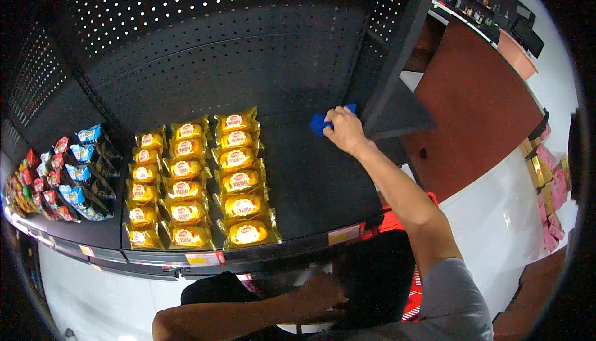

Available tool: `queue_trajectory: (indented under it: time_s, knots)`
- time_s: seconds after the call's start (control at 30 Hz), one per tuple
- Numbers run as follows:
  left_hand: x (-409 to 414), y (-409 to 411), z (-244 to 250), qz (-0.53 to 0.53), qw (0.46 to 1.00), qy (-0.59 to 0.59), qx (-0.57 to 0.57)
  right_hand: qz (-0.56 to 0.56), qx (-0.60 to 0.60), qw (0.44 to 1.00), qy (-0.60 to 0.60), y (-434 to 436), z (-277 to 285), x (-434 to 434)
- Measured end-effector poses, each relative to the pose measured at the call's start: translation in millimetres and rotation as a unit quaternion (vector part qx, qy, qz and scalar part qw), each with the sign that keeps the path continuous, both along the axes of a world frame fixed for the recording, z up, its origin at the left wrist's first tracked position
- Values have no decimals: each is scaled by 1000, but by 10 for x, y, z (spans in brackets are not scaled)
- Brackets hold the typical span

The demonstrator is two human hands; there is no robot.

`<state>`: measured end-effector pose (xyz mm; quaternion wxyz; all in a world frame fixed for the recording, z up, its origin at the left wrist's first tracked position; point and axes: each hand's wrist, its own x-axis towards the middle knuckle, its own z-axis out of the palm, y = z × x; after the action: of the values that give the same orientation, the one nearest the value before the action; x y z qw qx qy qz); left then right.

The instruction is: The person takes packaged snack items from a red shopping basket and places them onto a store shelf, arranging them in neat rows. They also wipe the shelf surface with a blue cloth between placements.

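Observation:
My right hand (345, 129) grips a bunched blue cloth (319, 124) and presses it on the black shelf board (321, 182), near the back right corner by the upright. Left of it, packaged bread rolls (240, 181) in clear gold-tinted wrappers stand in three rows running from front to back. My left hand (326, 290) is low in front of my body, in shadow below the shelf's front edge. Its fingers are too dark to make out, so whether it holds anything is unclear.
Blue snack bags (81, 173) and red packets (53, 196) fill the shelf further left. Price tags (205, 259) line the front edge. A red plastic basket (412, 294) is beside my legs. To the right stand a brown counter (475, 103) and a pink basin (514, 54).

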<state>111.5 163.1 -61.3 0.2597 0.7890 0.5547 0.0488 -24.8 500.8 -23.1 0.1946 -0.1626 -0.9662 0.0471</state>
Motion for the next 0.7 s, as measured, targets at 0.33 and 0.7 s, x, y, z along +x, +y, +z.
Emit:
queue_trajectory:
  time_s: [0.33,0.7]
  knots:
    - [43,-1,-117,39,993,63,96,116,-57,990,-49,-934,117,1018]
    - [-126,-6,450,59,993,91,50,98,-306,942,95,-762,589,1575]
